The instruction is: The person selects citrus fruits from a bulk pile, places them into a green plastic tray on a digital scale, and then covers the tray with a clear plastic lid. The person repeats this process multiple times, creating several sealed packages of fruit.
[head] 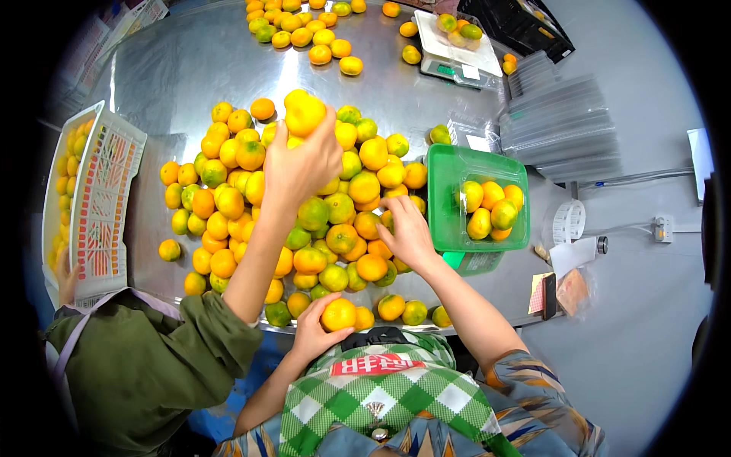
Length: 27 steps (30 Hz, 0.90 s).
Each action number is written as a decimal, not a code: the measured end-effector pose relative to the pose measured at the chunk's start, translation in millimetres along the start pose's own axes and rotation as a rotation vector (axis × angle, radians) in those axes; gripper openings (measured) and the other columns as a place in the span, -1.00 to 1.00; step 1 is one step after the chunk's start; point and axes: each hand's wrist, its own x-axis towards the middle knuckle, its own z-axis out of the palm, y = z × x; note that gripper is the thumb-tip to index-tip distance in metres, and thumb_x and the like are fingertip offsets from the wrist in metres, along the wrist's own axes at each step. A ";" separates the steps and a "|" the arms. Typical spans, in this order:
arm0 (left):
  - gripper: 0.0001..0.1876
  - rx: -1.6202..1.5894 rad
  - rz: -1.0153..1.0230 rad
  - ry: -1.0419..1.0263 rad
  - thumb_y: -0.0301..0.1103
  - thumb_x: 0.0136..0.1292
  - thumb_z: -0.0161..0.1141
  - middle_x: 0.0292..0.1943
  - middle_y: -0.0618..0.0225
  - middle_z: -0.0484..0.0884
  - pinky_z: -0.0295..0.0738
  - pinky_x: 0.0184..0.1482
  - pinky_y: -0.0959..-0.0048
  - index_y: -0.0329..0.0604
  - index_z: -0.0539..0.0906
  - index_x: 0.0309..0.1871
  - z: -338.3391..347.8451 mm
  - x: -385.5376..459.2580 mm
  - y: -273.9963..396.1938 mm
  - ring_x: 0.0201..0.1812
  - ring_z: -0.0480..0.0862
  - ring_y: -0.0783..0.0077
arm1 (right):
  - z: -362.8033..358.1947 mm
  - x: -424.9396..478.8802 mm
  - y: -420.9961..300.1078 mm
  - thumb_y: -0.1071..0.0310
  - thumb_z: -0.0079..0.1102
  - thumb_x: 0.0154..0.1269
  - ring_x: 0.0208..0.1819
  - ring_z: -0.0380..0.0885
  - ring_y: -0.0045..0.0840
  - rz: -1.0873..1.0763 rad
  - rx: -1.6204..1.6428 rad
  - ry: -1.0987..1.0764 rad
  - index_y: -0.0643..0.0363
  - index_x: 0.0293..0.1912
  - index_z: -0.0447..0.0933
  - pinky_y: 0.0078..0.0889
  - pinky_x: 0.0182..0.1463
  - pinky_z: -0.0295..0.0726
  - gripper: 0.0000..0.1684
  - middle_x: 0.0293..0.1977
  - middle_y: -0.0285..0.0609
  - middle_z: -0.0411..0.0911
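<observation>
Near the table's front edge, my left hand [317, 330] grips an orange mandarin [338, 315], thumb and fingers around its sides. My right hand [409, 233] reaches over the right side of a large heap of yellow, orange and green mandarins [341, 238]. Its thumb and fingers touch fruit there; whether they grip one is partly hidden. Right of that hand, a green plastic tray [441, 197] holds a clear plastic container [491, 177] with several mandarins in it. Beneath the tray a green base [478, 264] juts out.
From the left, a co-worker's hand [305, 160] lifts mandarins [305, 114] over the heap. A white crate [105, 211] of fruit stands far left. At the back are a scale [460, 71] and more mandarins [301, 36]. Stacked clear containers [562, 128] and a phone [549, 296] lie right.
</observation>
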 end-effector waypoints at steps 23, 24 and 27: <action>-0.41 -0.102 -0.050 0.141 -0.26 -0.07 0.42 -0.12 0.16 0.65 0.51 0.01 0.38 -0.23 0.54 0.09 -9.0 11.5 -6.1 -0.08 0.67 0.30 | 32.6 47.0 -30.3 0.22 0.42 -0.07 -0.19 0.58 -0.29 0.027 -0.006 -0.268 0.14 -0.03 0.34 -0.25 -0.22 0.58 -0.38 -0.12 -0.04 0.50; -0.41 -0.108 -0.058 0.148 -0.25 -0.07 0.41 -0.12 0.16 0.65 0.51 0.01 0.38 -0.23 0.54 0.09 -10.5 10.4 -9.3 -0.08 0.67 0.30 | 21.5 40.2 -30.4 0.20 0.36 0.01 -0.19 0.59 -0.32 0.110 0.137 -0.309 0.12 0.03 0.34 -0.27 -0.23 0.60 -0.40 -0.09 -0.05 0.51; -0.43 -0.152 -0.069 0.165 -0.25 -0.05 0.40 -0.12 0.16 0.65 0.51 0.02 0.37 -0.24 0.55 0.08 -12.4 7.7 -17.7 -0.08 0.66 0.29 | 9.4 12.9 -17.6 0.11 0.08 0.27 -0.17 0.61 -0.36 0.513 0.984 -0.443 0.09 0.19 0.29 -0.30 -0.22 0.64 -0.45 -0.04 -0.06 0.54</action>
